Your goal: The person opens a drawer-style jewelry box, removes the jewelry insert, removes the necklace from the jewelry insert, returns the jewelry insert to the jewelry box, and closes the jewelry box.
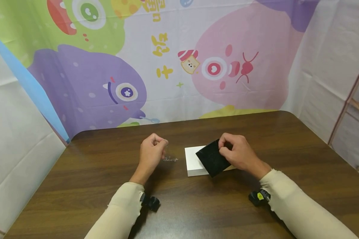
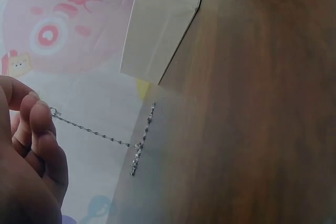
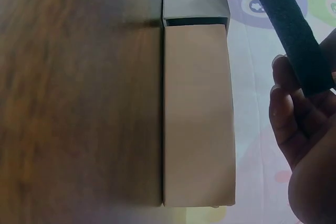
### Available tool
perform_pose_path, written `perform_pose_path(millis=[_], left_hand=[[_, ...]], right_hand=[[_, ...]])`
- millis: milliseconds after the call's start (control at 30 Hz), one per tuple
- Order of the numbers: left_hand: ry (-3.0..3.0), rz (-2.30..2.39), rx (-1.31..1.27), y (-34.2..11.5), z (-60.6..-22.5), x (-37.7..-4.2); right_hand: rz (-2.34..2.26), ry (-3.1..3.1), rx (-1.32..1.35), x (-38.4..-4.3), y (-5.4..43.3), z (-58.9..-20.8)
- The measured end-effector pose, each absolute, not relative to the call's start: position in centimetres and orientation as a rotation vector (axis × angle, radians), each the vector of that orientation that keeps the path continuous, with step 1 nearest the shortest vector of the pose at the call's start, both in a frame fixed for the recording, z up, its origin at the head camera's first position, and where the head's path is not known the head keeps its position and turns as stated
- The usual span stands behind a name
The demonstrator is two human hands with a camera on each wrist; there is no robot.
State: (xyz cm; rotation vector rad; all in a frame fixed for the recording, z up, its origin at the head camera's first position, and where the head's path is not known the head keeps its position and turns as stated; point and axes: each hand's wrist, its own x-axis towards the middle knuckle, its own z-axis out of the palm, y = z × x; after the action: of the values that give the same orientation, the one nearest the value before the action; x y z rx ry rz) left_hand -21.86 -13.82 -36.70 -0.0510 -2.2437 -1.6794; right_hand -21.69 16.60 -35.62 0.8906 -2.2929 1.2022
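Note:
My left hand [image 1: 151, 152] pinches one end of a thin silver chain [image 2: 94, 131] between thumb and fingertips. The chain slants down from the fingers, and its lower part lies in a short line on the table. To the right, a white box [image 1: 192, 161] lies flat, with a beige section [image 3: 199, 114] at its right end in the right wrist view. Over this box my right hand [image 1: 240, 151] grips a thin black foam-like pad [image 1: 212, 160] by one edge. Tilted, the pad hides part of the box in the head view.
Both hands are above a brown wood-grain table [image 1: 182, 212]. Behind its far edge hangs a cloth [image 1: 170, 96] printed with cartoon monsters. Pale sheets [image 1: 320, 76] stand at the sides. A small black device is strapped to each wrist.

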Motion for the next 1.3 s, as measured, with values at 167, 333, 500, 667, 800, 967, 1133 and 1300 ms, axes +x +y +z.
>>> perform_pose_path(millis=[167,333,500,667,800,967,1133,1300], left_hand=[[-2.273,-1.688,-0.023,-13.90,-36.84,-22.05],[-2.285,-1.721,-0.008,-13.91,-37.10,-22.19],[-2.299,-1.735,0.010,-13.90,-37.28,-22.20],[-2.306,-1.741,0.014,-13.85,-37.32,-22.24],[-2.314,-1.729,0.010,-13.89,-37.37,-22.32],[-2.322,-1.733,0.032,-13.99,-37.38,-22.45],[-2.343,-1.712,0.046,-14.05,-37.28,-22.47],[-2.361,-1.680,0.065,-14.04,-37.22,-22.41]], right_hand=[[1.207,-2.291,0.891,-21.68,16.61,-35.59],[1.216,-2.291,0.893,-21.61,16.61,-35.59],[1.216,-2.303,0.882,-21.57,16.60,-35.71],[1.226,-2.296,0.882,-21.52,16.63,-35.77],[1.210,-2.284,0.884,-21.68,16.62,-35.88],[1.201,-2.283,0.884,-21.77,16.61,-35.81],[1.214,-2.292,0.885,-21.71,16.61,-35.67],[1.215,-2.282,0.892,-21.82,16.61,-35.68]])
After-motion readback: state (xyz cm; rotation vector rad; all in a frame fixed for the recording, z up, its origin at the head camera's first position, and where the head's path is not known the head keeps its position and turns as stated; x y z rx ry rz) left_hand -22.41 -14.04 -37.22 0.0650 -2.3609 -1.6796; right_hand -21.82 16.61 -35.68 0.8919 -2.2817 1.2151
